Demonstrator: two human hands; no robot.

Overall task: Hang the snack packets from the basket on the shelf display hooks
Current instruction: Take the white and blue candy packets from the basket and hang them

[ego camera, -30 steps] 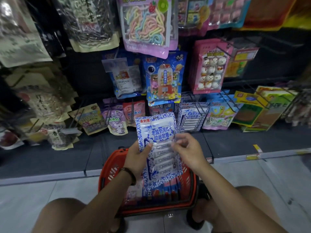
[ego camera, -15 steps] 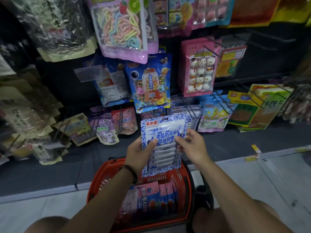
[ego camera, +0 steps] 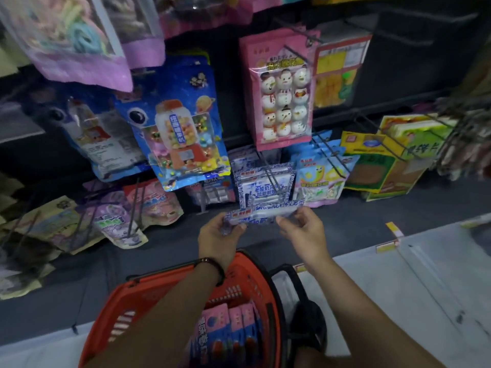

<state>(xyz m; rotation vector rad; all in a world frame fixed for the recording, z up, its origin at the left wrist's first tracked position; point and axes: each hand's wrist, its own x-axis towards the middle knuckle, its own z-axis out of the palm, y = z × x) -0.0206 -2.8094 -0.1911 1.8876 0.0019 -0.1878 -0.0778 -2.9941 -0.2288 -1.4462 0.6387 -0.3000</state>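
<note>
- Blue-white packet (ego camera: 261,215) raised from above basket (ego camera: 125,309) to the hook (ego camera: 273,179), now tilted flat.
- Left hand (ego camera: 220,232) and right hand (ego camera: 305,229) fingers pinch its top edge; threading likely next.

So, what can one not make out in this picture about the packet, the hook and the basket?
Head view only:
- Whether the blue-white packet is on the hook: it lies nearly edge-on and blurred, its hole unseen.
- How many packets the basket holds: the left forearm covers part of them.
- The top-row packets: cut off by the upper edge.
</note>
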